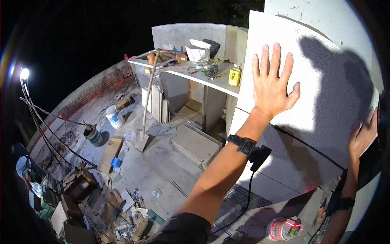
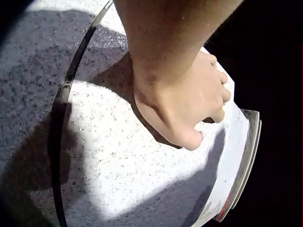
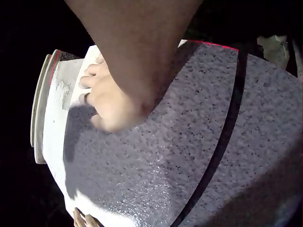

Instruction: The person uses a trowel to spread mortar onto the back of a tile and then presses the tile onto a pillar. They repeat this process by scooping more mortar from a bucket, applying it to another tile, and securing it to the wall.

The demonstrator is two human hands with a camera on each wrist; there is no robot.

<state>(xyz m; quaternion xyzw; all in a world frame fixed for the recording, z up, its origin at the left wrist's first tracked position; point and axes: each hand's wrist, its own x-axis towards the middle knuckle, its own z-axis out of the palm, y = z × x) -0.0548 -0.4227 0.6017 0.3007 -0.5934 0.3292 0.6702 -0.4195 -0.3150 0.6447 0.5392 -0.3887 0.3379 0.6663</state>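
Observation:
A large white speckled slab [image 1: 313,110] stands upright against the wall on the right of the head view. My left hand [image 1: 273,91] lies on its face with fingers spread and pointing up. The left wrist view shows that same hand [image 2: 184,97] near the slab's edge. At the slab's far right side, my right hand [image 1: 362,133] touches the surface, fingers extended toward the edge. In the right wrist view, the right hand [image 3: 116,101] rests on the shaded part. Below the slab, a dark gap [image 1: 310,147] separates it from a lower speckled slab [image 1: 290,173].
A yellow bottle [image 1: 234,76] stands on the counter left of the slab. A shovel [image 1: 147,101] leans on the counter. Stacked tiles [image 1: 196,142], a white bucket [image 1: 114,116] and rubble occupy the floor. A round tub [image 1: 280,229] with red laser light sits below the slabs.

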